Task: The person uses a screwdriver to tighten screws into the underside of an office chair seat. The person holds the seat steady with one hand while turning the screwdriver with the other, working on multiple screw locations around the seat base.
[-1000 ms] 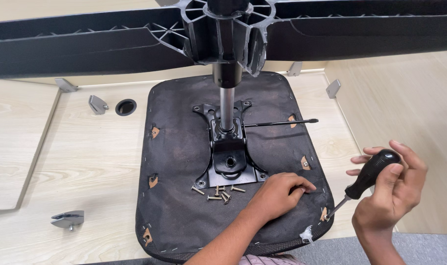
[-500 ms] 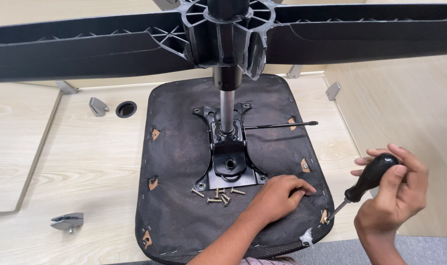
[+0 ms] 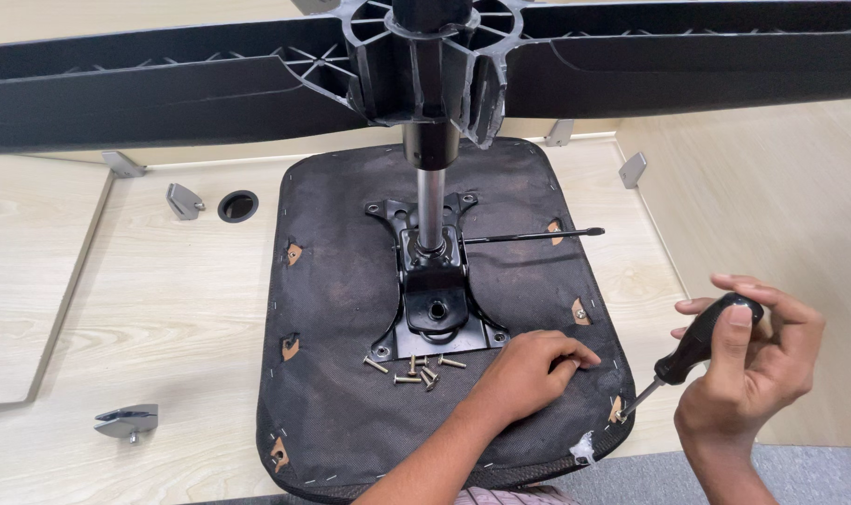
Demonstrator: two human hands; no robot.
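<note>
Right hand (image 3: 748,374) grips a screwdriver (image 3: 696,348); left hand (image 3: 530,369), loosely curled and empty, rests on the seat (image 3: 350,411) beside screws (image 3: 416,367).

Black-handled screwdriver (image 3: 692,348) tilted, tip at upturned seat (image 3: 350,281) corner

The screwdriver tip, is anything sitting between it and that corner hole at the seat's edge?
Nothing visible does. The right hand holds the screwdriver with its tip right at the corner hole of the seat underside. The left hand rests flat, clear of it, and the loose screws lie farther left.
</note>
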